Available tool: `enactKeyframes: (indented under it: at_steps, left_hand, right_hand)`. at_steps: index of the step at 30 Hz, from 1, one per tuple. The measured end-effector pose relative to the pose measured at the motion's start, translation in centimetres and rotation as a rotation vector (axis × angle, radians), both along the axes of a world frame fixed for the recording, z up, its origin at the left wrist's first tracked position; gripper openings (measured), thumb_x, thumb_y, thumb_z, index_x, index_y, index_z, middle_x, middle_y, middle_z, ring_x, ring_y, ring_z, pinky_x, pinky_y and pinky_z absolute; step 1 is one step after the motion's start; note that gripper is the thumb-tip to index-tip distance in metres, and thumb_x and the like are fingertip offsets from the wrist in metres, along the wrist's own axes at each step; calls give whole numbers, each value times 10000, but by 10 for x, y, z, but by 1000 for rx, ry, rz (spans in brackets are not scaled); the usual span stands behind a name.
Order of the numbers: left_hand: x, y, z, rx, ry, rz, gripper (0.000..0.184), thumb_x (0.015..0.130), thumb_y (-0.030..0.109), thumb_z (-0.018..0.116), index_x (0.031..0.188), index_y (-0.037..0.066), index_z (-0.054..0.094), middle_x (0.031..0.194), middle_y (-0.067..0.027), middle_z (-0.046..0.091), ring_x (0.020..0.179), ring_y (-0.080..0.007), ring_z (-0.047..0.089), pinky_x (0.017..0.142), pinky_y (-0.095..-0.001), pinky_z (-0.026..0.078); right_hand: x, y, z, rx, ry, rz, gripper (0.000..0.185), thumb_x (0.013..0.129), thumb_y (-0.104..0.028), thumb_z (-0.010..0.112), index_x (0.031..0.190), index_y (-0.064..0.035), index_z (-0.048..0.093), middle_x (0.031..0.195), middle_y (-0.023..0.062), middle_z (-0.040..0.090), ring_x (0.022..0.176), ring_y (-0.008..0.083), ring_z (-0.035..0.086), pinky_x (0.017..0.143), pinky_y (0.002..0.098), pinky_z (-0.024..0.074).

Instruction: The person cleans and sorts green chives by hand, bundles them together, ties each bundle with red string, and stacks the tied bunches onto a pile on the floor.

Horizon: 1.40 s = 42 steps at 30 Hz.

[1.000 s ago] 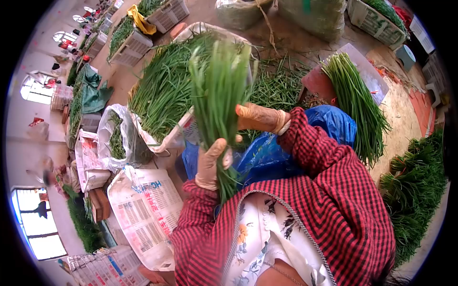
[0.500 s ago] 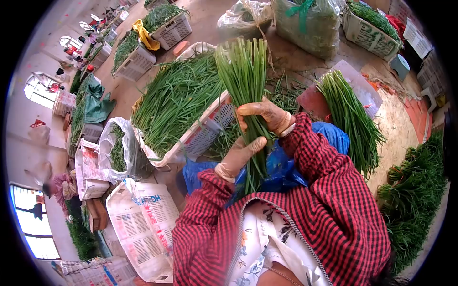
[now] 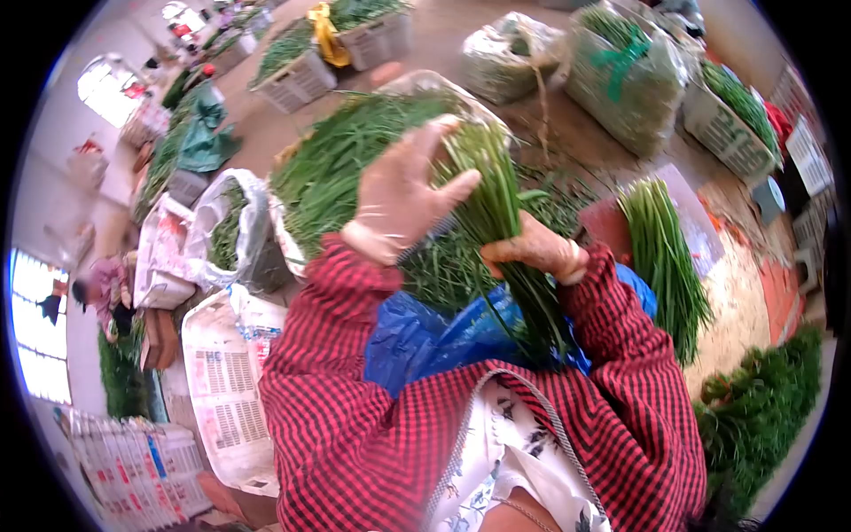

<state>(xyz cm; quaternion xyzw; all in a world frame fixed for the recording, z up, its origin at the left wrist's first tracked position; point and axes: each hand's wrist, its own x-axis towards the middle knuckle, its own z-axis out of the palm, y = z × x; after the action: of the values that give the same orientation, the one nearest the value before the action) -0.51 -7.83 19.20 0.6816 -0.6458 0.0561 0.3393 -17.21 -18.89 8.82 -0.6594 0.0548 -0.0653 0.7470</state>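
Observation:
A bunch of garlic chives (image 3: 492, 177) stands tilted in front of my chest, pale cut ends up and dark leaves hanging toward my lap. My gloved right hand (image 3: 539, 250) is wrapped round its middle. Up at the cut ends, my gloved left hand (image 3: 403, 191) is open, thumb and fingers spread beside the stems; whether it touches them I cannot tell. Blue plastic (image 3: 425, 341) covers my lap under the leaves. To the right, a second bunch of chives (image 3: 660, 266) lies with its cut ends on a pale board (image 3: 696, 217).
Ahead on the left stands a crate heaped with loose chives (image 3: 328, 164). An empty white crate (image 3: 199, 355) lies at lower left. Filled plastic bags (image 3: 620, 97) stand at the back. More green bundles (image 3: 767, 417) lie at lower right. Another person (image 3: 106, 288) is at far left.
My left hand has left the lower part of the bunch, rising to its cut ends and opening. My right hand has moved slightly down, still gripping. The bunch now leans more, and the view has shifted.

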Motion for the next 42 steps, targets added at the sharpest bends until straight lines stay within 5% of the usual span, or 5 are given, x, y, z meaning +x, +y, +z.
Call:
enactKeyframes:
  at_steps: [12, 23, 27, 30, 42]
  left_hand:
    - [39, 7, -42, 126, -11, 159, 101, 892, 173, 533, 937, 87, 502, 711, -198, 591, 708, -396, 603, 612, -468, 449]
    - [104, 48, -82, 654, -247, 610, 178, 930, 194, 480, 1000, 72, 590, 778, -141, 653, 730, -309, 657, 681, -446, 514]
    - [84, 62, -108, 650, 536, -132, 961, 690, 508, 775, 1427, 61, 349, 1421, -184, 372, 1326, -315, 353, 1089, -366, 315]
    - [32, 50, -91, 188, 1489, -651, 950, 755, 423, 754, 1465, 54, 243, 1460, -189, 324, 1355, -309, 320, 1124, -456, 254]
    - [12, 21, -60, 149, 1407, -434, 421, 835, 212, 663, 1172, -16, 556, 932, -126, 667, 915, -244, 654, 839, -378, 542]
  right_hand:
    - [3, 23, -7, 25, 264, -11, 127, 768, -68, 666, 859, -5, 604, 676, 58, 613, 549, 144, 592, 522, 275, 474]
    - [-14, 18, 5, 167, 84, 26, 259, 779, -39, 642, 1028, 6, 590, 720, 78, 622, 581, 164, 607, 550, 284, 484]
    - [-10, 14, 4, 228, 24, 39, 401, 781, -61, 656, 1153, 26, 534, 761, 104, 629, 609, 187, 620, 577, 285, 496]
    - [-4, 20, -2, 316, 231, 217, 426, 801, -94, 704, 1179, 14, 538, 806, 101, 630, 664, 202, 626, 614, 306, 504]
    - [24, 13, -24, -90, 174, 345, 520, 831, -316, 729, 1235, -59, 523, 1025, 14, 615, 893, 119, 566, 796, 308, 474]
